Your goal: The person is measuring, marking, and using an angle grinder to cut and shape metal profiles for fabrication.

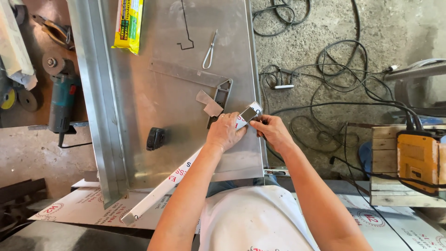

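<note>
A long white strip [186, 172] with red marks lies slanted on the metal sheet [186, 135]. A small shiny frame [249, 114] sits at its top end.

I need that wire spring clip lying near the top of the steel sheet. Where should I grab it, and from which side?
Judging by its shape, take the wire clip at its closed looped end, nearest you, pinching across the two legs. It lies flat and free on the steel sheet, so coming straight down from above looks easiest.
</note>
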